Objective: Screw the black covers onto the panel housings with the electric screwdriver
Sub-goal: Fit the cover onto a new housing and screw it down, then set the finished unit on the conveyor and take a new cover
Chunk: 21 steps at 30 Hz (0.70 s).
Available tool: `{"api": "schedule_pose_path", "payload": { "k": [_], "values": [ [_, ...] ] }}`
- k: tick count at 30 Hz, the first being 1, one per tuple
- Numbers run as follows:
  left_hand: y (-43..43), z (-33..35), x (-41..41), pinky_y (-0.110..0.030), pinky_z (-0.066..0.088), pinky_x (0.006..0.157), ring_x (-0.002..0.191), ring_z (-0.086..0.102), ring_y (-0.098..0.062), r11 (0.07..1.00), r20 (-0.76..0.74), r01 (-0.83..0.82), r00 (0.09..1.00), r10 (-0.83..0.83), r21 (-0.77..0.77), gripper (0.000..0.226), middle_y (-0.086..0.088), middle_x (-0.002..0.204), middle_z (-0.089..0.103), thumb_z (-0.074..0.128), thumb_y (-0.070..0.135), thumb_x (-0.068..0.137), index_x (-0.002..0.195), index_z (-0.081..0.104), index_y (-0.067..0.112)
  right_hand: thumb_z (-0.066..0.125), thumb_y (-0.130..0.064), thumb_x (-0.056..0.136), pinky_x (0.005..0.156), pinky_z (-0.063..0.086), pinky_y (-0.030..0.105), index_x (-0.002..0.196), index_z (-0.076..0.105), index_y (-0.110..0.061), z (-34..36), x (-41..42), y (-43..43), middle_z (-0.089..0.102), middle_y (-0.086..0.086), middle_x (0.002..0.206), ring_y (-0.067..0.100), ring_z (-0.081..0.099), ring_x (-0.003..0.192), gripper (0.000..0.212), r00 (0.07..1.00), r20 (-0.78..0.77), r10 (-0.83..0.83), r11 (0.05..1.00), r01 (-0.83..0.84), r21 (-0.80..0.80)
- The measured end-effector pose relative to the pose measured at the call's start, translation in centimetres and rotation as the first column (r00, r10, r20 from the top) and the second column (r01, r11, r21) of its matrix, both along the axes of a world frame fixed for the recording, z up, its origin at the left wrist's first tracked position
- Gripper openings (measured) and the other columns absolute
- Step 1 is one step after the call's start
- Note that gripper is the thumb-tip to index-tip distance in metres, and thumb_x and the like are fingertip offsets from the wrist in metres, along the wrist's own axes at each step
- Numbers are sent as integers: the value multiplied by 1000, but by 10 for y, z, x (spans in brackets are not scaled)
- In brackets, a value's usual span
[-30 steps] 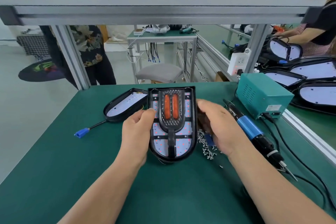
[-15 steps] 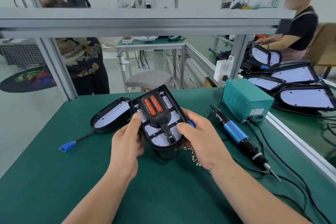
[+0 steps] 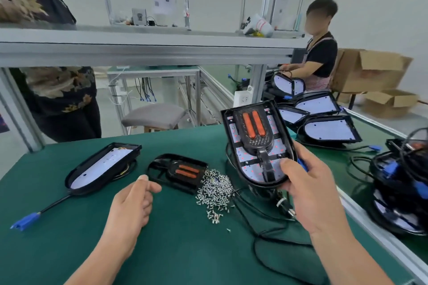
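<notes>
The big green table fills most of what I see. On its right side sit many more panels, well apart from my work.

My right hand grips the lifted panel by its round bottom end, thumb on top. The panel is up off the table and tilted. A black cover with two orange bars sits on it. I cannot tell if all its screws are in.

On the left lies an open housing, white inside, with no cover. Between it and the lifted panel, a loose cover lies flat on the table.

My left hand holds nothing. Its fingers are softly curled, and it hangs just beside the loose cover.

A heap of tiny screws touches that cover.

I think a few things could go wrong. I hold the lifted panel by one end with one hand, so it could slip and fall on the heap. If my left hand bumps the heap while taking the loose cover, screws could roll away. I cannot plainly see the screwdriver, so I might fumble for it.
</notes>
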<state>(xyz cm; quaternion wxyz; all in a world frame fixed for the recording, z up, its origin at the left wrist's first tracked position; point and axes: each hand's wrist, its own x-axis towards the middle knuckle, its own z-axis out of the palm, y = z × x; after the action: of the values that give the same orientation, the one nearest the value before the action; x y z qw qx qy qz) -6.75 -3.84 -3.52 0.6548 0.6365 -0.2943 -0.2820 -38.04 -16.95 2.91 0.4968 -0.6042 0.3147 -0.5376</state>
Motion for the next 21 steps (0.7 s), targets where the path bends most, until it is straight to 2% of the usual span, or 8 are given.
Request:
{"api": "schedule_pose_path", "payload": {
  "k": [3, 7, 11, 13, 15, 16, 19, 21],
  "values": [
    [-2, -3, 2, -22, 22, 45, 51, 25, -13, 1000, 15, 12, 1000, -12, 11, 48, 5, 62, 32, 47, 44, 109, 97, 72, 5, 61, -24, 87, 89, 60, 67, 134, 71, -25, 8, -46, -9, 78, 12, 115, 44, 74, 102, 47, 988, 17, -157, 986, 157, -63],
    [-3, -5, 4, -20, 20, 45, 51, 24, -13, 1000, 15, 27, 1000, -27, 3, 49, 1, 65, 31, 48, 46, 108, 95, 72, 6, 62, -28, 89, 77, 64, 41, 132, 71, -29, 17, -102, -26, 79, 0, 118, 25, 77, 100, 44, 929, 66, -364, 924, 369, -104],
    [-3, -7, 5, -21, 20, 48, 50, 25, -13, 999, 35, 43, 998, -42, -17, 47, 3, 64, 31, 49, 51, 105, 88, 77, 17, 63, -35, 90, 65, 61, 42, 130, 69, -34, 18, -146, -46, 78, 4, 120, 18, 74, 81, 40, 856, 83, -510, 857, 514, -29],
    [-4, -9, 7, -20, 20, 49, 48, 25, -13, 999, 33, 43, 999, -43, -25, 47, 4, 62, 31, 49, 53, 105, 87, 77, 20, 65, -40, 86, 74, 62, 43, 134, 66, -33, 17, -165, -52, 78, -1, 121, 19, 73, 84, 49, 814, 96, -573, 818, 575, 4],
    [-9, -11, 9, -18, 20, 50, 45, 25, -13, 999, 8, 31, 1000, -30, -25, 49, 2, 59, 31, 51, 49, 106, 88, 76, 11, 63, -35, 88, 88, 63, 44, 135, 67, -32, 20, -181, -53, 77, -6, 123, 21, 76, 101, 47, 786, 116, -608, 790, 613, -17],
    [-11, -12, 9, -18, 21, 51, 42, 24, -12, 1000, -15, 16, 1000, -16, -25, 49, 2, 57, 31, 51, 45, 107, 89, 74, 5, 62, -31, 90, 89, 63, 46, 133, 69, -31, 21, -187, -53, 77, -6, 123, 23, 77, 105, 44, 778, 119, -617, 780, 625, -41],
    [-17, -12, 10, -19, 18, 54, 34, 24, -10, 1000, -61, 1, 998, -1, -5, 48, 3, 49, 32, 50, 37, 110, 95, 68, -5, 61, -28, 93, 77, 66, 38, 125, 73, -34, 27, -204, -52, 80, -4, 117, 23, 79, 101, 35, 745, 176, -644, 748, 661, -60],
    [-18, -11, 15, -22, 14, 54, 30, 26, -10, 1000, -115, 20, 993, -19, 11, 49, 2, 45, 34, 45, 33, 112, 99, 64, -9, 63, -28, 93, 75, 66, 36, 124, 74, -33, 33, -211, -54, 80, -2, 116, 24, 80, 100, 33, 720, 214, -660, 729, 682, -49]
  ]
}}
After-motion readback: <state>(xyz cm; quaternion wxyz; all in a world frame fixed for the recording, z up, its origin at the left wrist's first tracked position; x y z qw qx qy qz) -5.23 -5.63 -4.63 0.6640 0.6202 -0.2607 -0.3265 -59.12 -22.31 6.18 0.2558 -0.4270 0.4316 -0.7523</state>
